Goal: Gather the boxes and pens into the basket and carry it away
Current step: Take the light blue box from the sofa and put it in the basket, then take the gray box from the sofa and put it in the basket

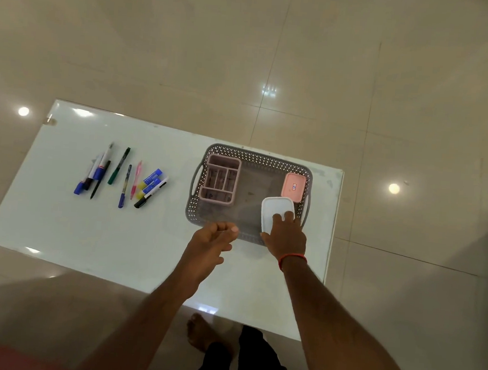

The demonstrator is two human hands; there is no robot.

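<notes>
Right hand point(287, 236) grips the white box point(275, 212) in the basket point(256, 156); left hand point(218, 238) loosely curled, empty; pens point(121, 175), far to its left, remain.

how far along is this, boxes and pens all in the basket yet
Partly. Done: the pink organizer and small pink box sit in the basket. In hand: the right hand is placing the white box there; the left hand is empty. Left: the pens on the table, then carrying.

White table point(87, 231): basket point(256, 156), pens point(121, 175).
</notes>
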